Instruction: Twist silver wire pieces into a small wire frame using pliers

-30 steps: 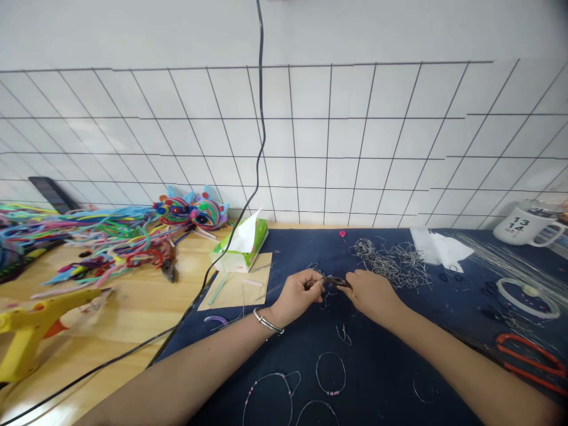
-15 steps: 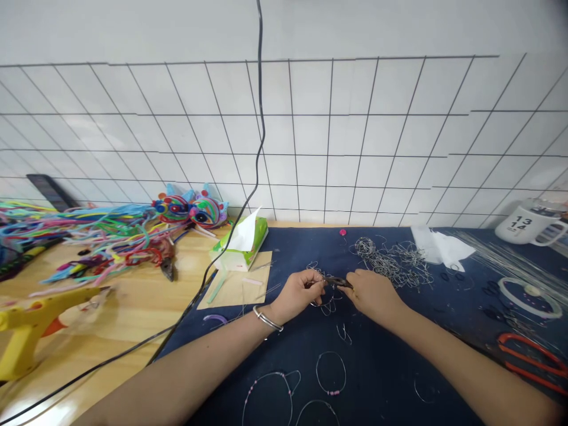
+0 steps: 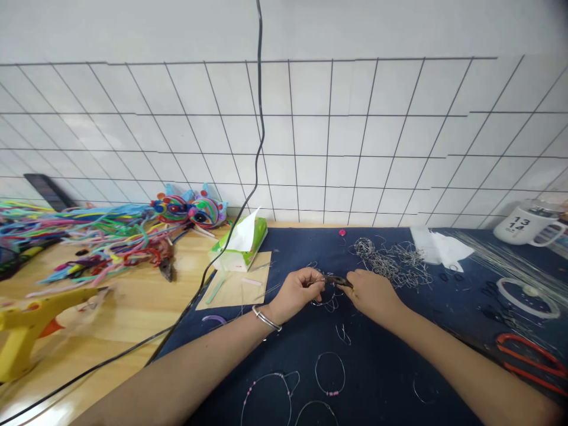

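Over a dark blue cloth [image 3: 381,373], my left hand [image 3: 296,292] pinches a thin bent wire piece [image 3: 327,302] between thumb and fingers. A silver bangle [image 3: 266,318] circles that wrist. My right hand [image 3: 370,291] is closed round small dark pliers [image 3: 337,281], whose tip meets the wire between the two hands. Wire loops hang just below the hands. Several finished wire rings with pink beads [image 3: 330,373] lie on the cloth near me.
A tangle of silver wire [image 3: 390,260] lies behind my hands. A tissue pack [image 3: 239,245], coloured pipe cleaners [image 3: 97,236] and a yellow glue gun [image 3: 31,319] are on the wooden table at left. A black cable [image 3: 208,272] crosses it. A white mug [image 3: 528,225] and red scissors [image 3: 528,355] sit at right.
Both hands stay almost in place; the wire piece between them has turned slightly and its loops now hang lower under the hands.
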A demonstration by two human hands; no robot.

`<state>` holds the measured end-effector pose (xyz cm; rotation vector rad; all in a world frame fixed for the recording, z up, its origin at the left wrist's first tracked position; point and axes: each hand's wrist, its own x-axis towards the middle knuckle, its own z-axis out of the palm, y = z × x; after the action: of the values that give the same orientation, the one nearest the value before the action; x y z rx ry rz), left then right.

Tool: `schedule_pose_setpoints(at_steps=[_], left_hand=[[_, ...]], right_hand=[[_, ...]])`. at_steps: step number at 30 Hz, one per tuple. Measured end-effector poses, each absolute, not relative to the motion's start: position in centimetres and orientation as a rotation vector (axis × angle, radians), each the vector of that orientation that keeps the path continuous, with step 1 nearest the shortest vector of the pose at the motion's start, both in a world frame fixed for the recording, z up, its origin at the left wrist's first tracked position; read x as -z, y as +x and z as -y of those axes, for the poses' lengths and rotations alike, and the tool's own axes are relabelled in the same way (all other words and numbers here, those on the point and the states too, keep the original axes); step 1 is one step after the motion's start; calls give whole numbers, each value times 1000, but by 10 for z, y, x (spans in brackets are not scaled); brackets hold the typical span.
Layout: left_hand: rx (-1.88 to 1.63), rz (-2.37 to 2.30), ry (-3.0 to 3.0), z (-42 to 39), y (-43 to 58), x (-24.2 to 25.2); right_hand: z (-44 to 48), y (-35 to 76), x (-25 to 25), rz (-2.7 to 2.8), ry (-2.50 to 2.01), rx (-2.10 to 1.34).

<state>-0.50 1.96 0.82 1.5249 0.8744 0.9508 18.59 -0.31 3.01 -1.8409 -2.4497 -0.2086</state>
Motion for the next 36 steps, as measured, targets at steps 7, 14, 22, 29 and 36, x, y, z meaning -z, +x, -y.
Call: schedule_pose_setpoints(at_steps=[7, 14, 22, 29, 36], left_hand=[[-1017, -867, 1461, -21, -5, -2], [-1060, -881, 1495, -21, -7, -2], [-1035, -835, 1491, -20, -6, -5], [-1028, -841, 1503, -21, -7, -4], [-1043, -834, 1508, -23, -7, -1]], right_hand=[[2, 188, -29, 2444, -1859, 205], [3, 187, -29, 2438, -1854, 211], [3, 188, -26, 2432, -1837, 211], [3, 188, -27, 2430, -1828, 216], [3, 187, -24, 2442, -1831, 201]])
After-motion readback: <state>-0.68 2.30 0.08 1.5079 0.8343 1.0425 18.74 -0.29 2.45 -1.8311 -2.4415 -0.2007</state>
